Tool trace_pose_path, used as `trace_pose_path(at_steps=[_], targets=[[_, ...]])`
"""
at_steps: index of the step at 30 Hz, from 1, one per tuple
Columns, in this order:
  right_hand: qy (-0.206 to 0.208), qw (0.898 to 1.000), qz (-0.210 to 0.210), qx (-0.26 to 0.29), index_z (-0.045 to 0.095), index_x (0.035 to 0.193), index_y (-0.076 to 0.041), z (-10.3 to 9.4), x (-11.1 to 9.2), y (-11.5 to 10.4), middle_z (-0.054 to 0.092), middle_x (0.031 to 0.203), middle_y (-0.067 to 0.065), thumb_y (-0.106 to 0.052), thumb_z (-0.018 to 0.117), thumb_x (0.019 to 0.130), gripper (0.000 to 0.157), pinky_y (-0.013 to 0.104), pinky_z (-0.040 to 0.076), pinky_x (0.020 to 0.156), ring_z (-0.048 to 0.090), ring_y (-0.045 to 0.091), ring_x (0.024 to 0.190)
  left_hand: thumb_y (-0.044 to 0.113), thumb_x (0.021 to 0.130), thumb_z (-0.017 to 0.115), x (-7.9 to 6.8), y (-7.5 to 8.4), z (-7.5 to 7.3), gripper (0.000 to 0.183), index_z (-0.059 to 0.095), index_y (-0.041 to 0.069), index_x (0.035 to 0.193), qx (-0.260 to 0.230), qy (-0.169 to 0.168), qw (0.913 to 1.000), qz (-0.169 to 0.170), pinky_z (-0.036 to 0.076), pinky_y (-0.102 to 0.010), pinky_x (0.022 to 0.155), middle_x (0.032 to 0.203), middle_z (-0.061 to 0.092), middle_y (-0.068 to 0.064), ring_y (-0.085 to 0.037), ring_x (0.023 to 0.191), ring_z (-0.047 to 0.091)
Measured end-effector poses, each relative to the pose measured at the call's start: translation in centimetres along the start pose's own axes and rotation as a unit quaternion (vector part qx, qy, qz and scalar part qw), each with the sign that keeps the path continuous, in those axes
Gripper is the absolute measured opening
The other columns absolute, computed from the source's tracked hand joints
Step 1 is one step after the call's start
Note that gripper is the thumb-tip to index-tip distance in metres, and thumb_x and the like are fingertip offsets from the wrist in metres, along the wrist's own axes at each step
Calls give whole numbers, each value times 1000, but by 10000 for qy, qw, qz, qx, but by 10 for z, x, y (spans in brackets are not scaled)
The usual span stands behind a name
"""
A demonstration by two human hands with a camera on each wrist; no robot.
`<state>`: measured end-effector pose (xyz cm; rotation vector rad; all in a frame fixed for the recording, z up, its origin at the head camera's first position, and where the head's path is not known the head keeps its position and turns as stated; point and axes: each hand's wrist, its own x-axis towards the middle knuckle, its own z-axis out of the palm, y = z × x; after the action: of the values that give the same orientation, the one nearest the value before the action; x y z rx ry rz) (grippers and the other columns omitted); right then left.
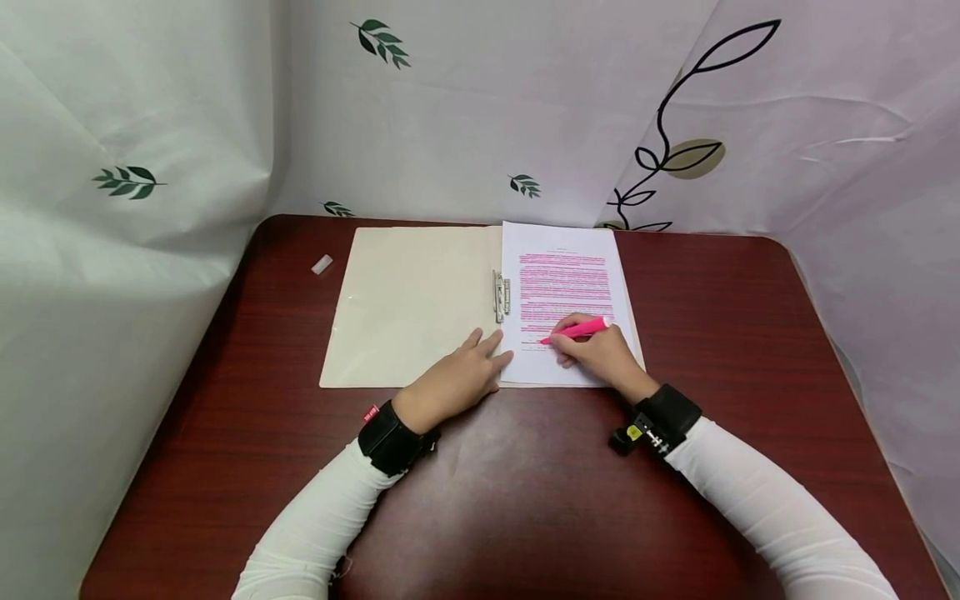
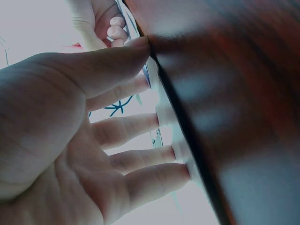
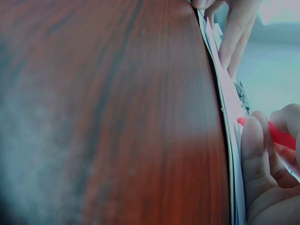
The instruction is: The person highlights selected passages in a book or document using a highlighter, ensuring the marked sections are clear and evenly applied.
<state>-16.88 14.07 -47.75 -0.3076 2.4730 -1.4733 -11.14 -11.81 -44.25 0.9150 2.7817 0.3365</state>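
Note:
An open cream folder (image 1: 420, 300) lies on the table with a metal clip (image 1: 500, 297) along its fold. White printed sheets (image 1: 570, 237) rest on its right side, most of their lines marked pink. My right hand (image 1: 600, 354) pinches a pink highlighter (image 1: 585, 328), its tip at a line low on the page. Spread fingers of my left hand (image 1: 457, 379) rest on the folder's lower part and the page's lower left edge. In the left wrist view the left hand's fingers (image 2: 145, 183) are extended against the folder. The right wrist view shows the highlighter (image 3: 283, 137) between thumb and fingers.
A small white block (image 1: 322, 264), perhaps an eraser, lies left of the folder on the dark red wooden table (image 1: 525, 500). A pale cloth (image 1: 450, 108) with leaf prints hangs behind the table. Both wrists wear black straps (image 1: 667, 414).

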Motion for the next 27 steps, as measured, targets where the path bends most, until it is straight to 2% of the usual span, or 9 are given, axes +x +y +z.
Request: trace_pose_path(at_steps=[9,27], targets=[[24,9998,7,-216,72,98,-9,-4,-2,1,72,67,3,-24,76,94,17,21,51,62,70,12,60,18,101,68,0,0,0,47,59,5,145,-7,0,10000,14,53,-56,103,159,42,-26,-56,140,44],[104,9999,0,-134,73,96,-9,-8,-4,5,71,66,6,-22,76,93,14,20,51,61,69,13,59,18,100,69,-1,0,0,49,58,6,146,-61,-30,10000,-19,53,-56,102,160,41,-25,-55,142,43]])
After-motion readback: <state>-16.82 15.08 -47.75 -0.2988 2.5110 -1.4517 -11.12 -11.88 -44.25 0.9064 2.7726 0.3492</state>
